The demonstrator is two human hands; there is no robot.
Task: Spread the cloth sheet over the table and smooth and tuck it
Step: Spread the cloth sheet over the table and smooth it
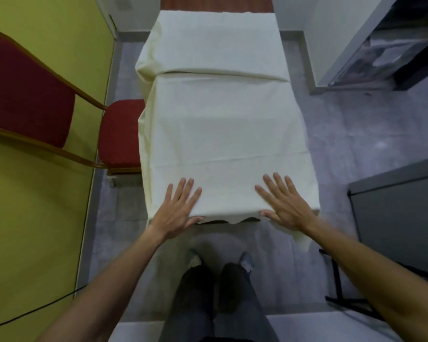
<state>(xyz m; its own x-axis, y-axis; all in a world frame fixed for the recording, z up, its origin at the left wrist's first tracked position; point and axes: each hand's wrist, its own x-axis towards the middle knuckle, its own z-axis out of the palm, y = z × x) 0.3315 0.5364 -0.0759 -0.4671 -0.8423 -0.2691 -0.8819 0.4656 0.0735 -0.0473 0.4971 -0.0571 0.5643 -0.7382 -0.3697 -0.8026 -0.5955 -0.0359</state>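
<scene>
- Head view, looking down: cream cloth sheet [220, 134] covers a long, narrow worktop [216, 2] running from near to far.
- Bare brown wood of the worktop shows only past the sheet's far edge; a dark strip of it also shows under the near hem.
- Sheet hangs over the left and right sides. A raised fold crosses it side to side about a third of the way in from the far end.
- Faint crease line crosses the sheet just beyond the fingertips.
- Left hand [177, 211] lies flat, palm down, fingers spread apart, on the near-left part of the sheet; thumb hooks at the near edge.
- Right hand [286, 206] lies flat the same way on the near-right part, fingers splayed, thumb at the near edge. Neither hand grips anything.
- Near hem between the two thumbs is uneven and wavy; a loose corner of cloth hangs down below the right wrist.
- Red padded chair [120, 134] with a wooden frame stands at the left, its seat touching the hanging cloth.
- Person's dark trouser legs and shoes visible on the grey floor [356, 144] below.
</scene>
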